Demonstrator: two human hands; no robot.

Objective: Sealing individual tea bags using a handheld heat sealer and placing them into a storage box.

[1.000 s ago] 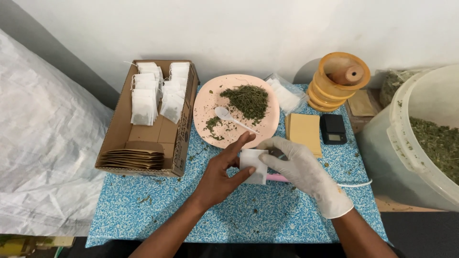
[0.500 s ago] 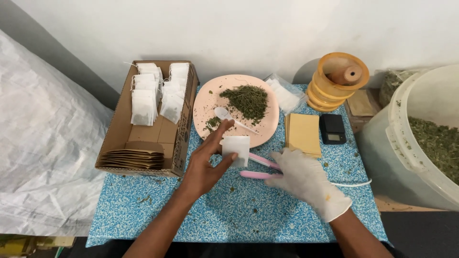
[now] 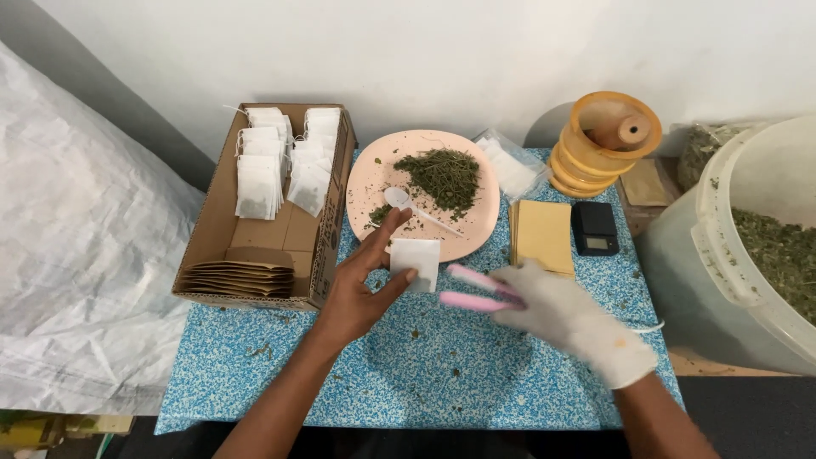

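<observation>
Teabag time, basically. Left hand (image 3: pixel 361 293) has a small white square paper sachet (image 3: pixel 416 259) pinched between thumb and fingertips, held up just above the speckled blue tabletop (image 3: pixel 408 365) and right in front of the round pink plate (image 3: pixel 425 194) with its pile of dried green herb (image 3: pixel 442 177) and a white plastic spoon (image 3: pixel 406 204) lying in it.

Right hand (image 3: pixel 565 319), in a white glove, is closed around a pink two-pronged tool (image 3: pixel 476 289), some kind of clip or sealer; it's blurry, so I can't tell which. The prongs point at the sachet, just beside it, not touching.

Judging by the look, this sachet weighs next to nothing and is soft and floppy, so it creases easily and would tear if I yank it. Best grip is along an edge or corner with light pressure, keeping the open side up so nothing spills.

Off to my left, a brown cardboard box (image 3: pixel 263 221) holds more white sachets and flat brown envelopes. To the right: tan paper squares (image 3: pixel 544 236), a small black scale (image 3: pixel 593 228), an orange spool (image 3: pixel 603 144), and a big white bucket (image 3: pixel 731 246) of herb.
</observation>
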